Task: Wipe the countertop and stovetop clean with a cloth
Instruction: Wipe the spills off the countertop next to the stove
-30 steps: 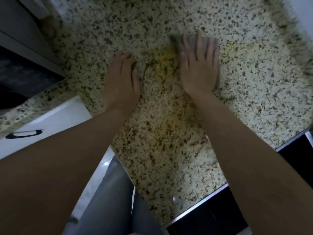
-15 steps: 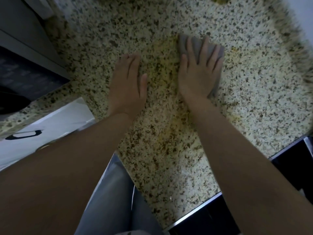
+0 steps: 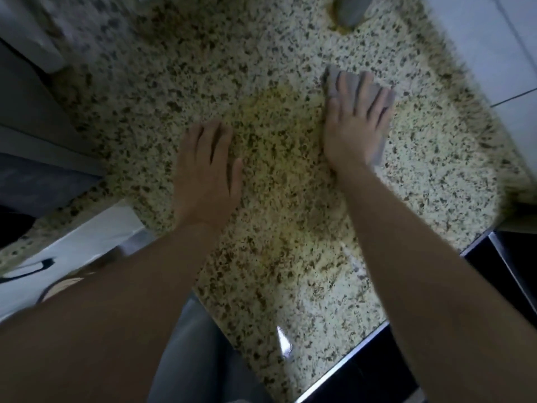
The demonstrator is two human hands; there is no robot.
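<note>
Countertop (image 3: 305, 257): speckled granite-look stone, polished, glossy where light glints near the front edge. Cloth (image 3: 353, 85): grey fabric, matt, soft. Stovetop (image 3: 374, 370): black glass-like surface, glossy, with a bright metal trim. Drawer front (image 3: 87, 237): white, smooth.

Cloth (image 3: 353, 85) farther from left hand (image 3: 207, 167)

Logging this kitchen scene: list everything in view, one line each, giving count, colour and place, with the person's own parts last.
countertop: one, speckled beige granite, fills the middle
cloth: one, grey, flat on the countertop under the right hand
stain: one, yellowish, between the hands
stovetop: one, black, metal-edged, lower right
drawer: one, white, dark handle, lower left
wall: one, white tile, upper right
left hand: one, flat on the countertop
right hand: one, fingers spread, pressing the cloth
</note>
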